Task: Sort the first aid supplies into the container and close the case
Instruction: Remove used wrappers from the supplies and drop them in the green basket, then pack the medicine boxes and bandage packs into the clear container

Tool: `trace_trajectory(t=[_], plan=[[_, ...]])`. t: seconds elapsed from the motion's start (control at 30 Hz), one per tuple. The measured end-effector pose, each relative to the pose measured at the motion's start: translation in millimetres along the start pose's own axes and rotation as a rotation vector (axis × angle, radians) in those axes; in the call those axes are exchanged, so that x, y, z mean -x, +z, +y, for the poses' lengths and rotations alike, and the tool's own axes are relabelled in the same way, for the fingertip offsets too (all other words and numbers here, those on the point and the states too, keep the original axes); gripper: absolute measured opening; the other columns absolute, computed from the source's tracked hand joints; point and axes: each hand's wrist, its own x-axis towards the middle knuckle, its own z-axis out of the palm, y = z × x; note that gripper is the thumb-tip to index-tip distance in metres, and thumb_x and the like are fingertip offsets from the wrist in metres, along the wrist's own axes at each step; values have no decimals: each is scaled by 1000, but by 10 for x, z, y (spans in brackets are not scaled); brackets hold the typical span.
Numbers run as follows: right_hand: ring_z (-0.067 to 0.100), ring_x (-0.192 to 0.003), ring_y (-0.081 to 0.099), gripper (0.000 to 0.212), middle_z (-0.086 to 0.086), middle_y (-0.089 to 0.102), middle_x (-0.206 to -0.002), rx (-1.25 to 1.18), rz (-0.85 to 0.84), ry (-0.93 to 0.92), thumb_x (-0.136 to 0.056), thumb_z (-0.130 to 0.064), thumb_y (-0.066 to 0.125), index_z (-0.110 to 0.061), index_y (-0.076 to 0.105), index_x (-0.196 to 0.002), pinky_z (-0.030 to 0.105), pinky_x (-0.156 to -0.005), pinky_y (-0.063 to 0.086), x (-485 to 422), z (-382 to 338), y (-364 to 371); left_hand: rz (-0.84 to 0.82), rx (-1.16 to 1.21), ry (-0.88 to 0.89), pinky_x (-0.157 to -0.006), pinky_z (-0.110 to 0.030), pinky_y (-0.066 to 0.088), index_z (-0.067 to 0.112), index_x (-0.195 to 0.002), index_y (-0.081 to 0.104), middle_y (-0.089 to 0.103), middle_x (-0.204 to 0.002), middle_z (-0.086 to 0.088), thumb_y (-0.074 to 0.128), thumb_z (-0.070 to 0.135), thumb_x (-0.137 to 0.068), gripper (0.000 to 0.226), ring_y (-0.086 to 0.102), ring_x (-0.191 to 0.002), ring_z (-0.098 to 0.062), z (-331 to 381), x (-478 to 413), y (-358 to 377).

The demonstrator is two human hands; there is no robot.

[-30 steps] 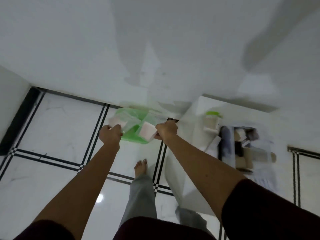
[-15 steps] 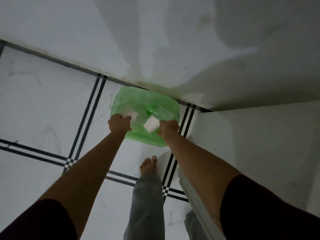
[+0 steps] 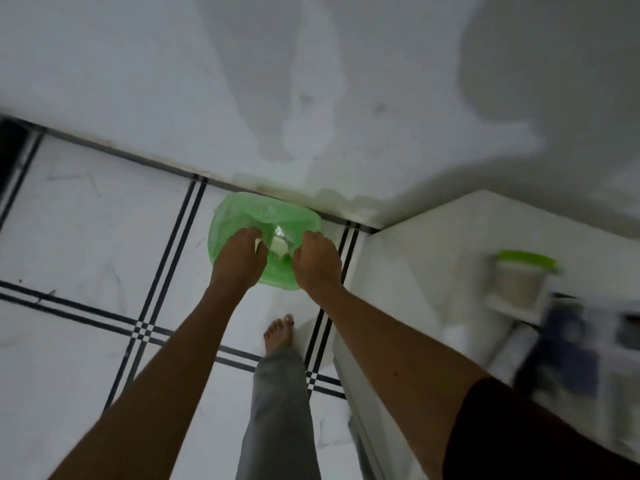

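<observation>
Item: green bag [image 3: 242,216], on the floor [image 3: 86,220] at the wall [image 3: 173,81], left of the white worktop [image 3: 433,254].

Left hand [image 3: 239,261]: over the bag mouth, fingers [image 3: 251,233] spread and loose; I see nothing in them. Half a second ago they pinched a white packet; that packet is out of the hand.

Right hand [image 3: 317,261]: fingers curled at the bag's right rim. A white piece [image 3: 278,245] shows between the hands, inside the bag; I cannot tell whether the right hand grips it, the rim, or nothing.

Change: both packets seem to have dropped into the bag. I judge this a discard step, wrappers binned.

Supplies: far right on the worktop, blurred — a green-lidded tub [image 3: 519,282] and dark items [image 3: 568,341] nearer. The case cannot be made out. Sorting and closing look undone.
</observation>
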Motion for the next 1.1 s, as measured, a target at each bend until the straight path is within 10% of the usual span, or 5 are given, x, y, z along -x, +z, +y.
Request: trace_trajectory(t=[0.53,1.1], plan=[[36,-90,57,15,19,63,-95,-70,457,-370,-86,-7,52,0,60,-97,44,-77,49,2809,993,-2922,295,-4,419,-92,-41,46,2,-116,60,62,-120,-17,52,16,-92,29,57,-110,-34,2895,3000,-671],[27,-94,57,20,12,61,-102,-158,527,36,-87,-4,51,-6,60,-104,30,-69,44,2994,2362,-3450,-48,-146,565,-104,-38,36,4,-130,50,53,-134,-17,57,9,-82,49,48,-122,-35,3536,2640,-148]])
